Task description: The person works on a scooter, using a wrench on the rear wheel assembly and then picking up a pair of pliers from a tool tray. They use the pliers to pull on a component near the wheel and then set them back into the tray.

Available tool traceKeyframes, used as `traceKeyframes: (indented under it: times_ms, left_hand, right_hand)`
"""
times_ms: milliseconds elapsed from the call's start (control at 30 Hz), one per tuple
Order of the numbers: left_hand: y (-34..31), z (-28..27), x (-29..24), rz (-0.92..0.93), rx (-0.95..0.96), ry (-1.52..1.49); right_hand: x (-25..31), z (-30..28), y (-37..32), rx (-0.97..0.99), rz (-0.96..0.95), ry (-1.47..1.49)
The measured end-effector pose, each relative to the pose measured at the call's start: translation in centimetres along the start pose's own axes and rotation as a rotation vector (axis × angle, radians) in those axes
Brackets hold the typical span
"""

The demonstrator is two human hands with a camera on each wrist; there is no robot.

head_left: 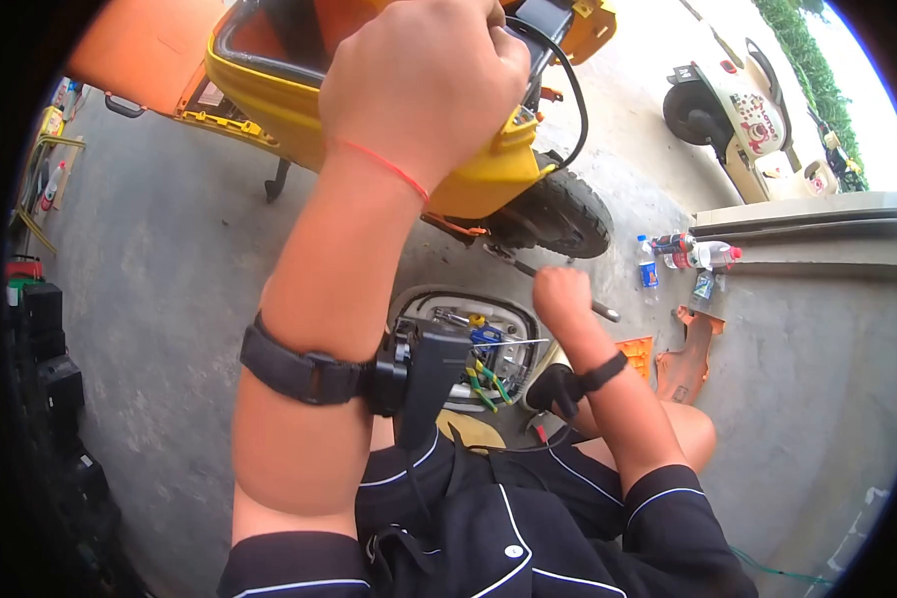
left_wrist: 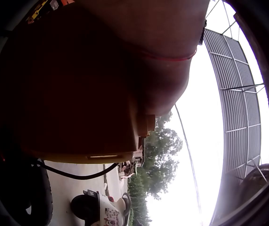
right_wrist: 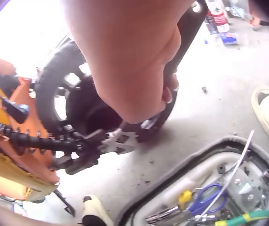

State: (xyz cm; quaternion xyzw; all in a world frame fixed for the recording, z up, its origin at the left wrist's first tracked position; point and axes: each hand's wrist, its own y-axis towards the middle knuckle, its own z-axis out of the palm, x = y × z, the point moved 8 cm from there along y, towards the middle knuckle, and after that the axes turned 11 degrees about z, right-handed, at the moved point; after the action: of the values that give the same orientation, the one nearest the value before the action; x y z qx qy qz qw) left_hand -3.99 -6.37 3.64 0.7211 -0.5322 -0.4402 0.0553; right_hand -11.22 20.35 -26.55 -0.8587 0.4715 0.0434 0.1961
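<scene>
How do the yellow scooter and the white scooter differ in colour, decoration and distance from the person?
The yellow scooter has yellow body panels, while the white scooter is creamy white. Cartoon decals cover the white scooter's side; the yellow scooter shows none on its visible panels. The yellow scooter is close by; the white scooter stands farther away. Both have black tyres.

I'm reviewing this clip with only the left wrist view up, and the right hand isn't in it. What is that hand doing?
Observer: The right hand grips a long tool beside the wheel.
Operator: Anything on the floor near that wheel?
Observer: An open tray, with blue-handled scissors lying in it.
Operator: What else is down there?
Observer: Several bottles, over by a low ledge.
</scene>
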Motion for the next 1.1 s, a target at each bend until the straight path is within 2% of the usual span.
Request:
traceKeyframes:
  times_ms: [100,233,267,300,367,467,500,600,667,700,767,800,833,900,933,967,1100]
  left_hand:
    - [-0.1,1.2,0.7,0.007,0.014,0.068]
    - [0.1,1.8,1.4,-0.008,0.019,0.125]
    - [0.0,1.8,1.2,0.004,0.018,0.102]
    - [-0.1,1.5,1.4,0.008,0.011,0.086]
    - [-0.1,1.2,1.4,-0.007,0.015,0.103]
    - [-0.2,1.2,1.3,-0.031,0.05,0.081]
    - [-0.1,1.2,1.2,-0.045,0.062,0.056]
    - [0.0,1.3,1.1,-0.04,0.052,0.029]
    - [-0.1,1.4,1.5,-0.045,0.049,0.036]
    - [-0.1,1.4,1.5,-0.048,0.054,0.032]
    - [0.0,1.4,1.4,-0.063,0.094,0.035]
    - [-0.2,1.5,1.4,-0.065,0.095,0.027]
    - [-0.3,1.7,1.5,-0.057,0.092,0.025]
    - [-0.1,1.4,1.7,-0.053,0.075,0.027]
    - [-0.1,1.3,1.5,-0.03,0.07,0.029]
    - [-0.2,1.3,1.3,-0.003,0.066,0.031]
    - [-0.3,1.3,1.3,0.024,0.063,0.02]
  right_hand:
    - [5.2,-0.2,0.8,0.188,0.022,-0.24]
    - [10.1,0.2,2.2,0.321,0.022,-0.608]
    - [11.0,2.9,3.5,0.382,-0.003,-0.723]
    - [12.0,3.5,3.6,0.376,-0.051,-0.875]
    - [12.8,4.4,5.0,0.331,0.127,-1.2]
    - [15.5,3.0,3.9,0.219,0.146,-1.214]
    - [15.8,3.1,3.7,0.209,0.259,-1.529]
    - [16.8,2.3,2.5,0.111,0.301,-1.575]
    - [16.6,2.8,2.2,0.118,0.223,-1.629]
    - [15.9,3.2,1.9,0.124,0.219,-1.632]
    - [16.4,5.0,1.7,0.088,-0.046,-1.333]
    - [16.7,6.2,1.0,0.202,-0.14,-1.108]
    - [16.4,7.0,0.1,0.206,-0.137,-1.114]
    - [17.5,9.3,-1.9,0.272,-0.282,-0.907]
    - [16.7,9.8,-2.3,0.312,-0.25,-0.845]
    - [15.6,2.8,-4.4,0.278,-0.222,-0.639]
    - [6.4,4.0,-3.3,0.029,-0.134,-0.287]
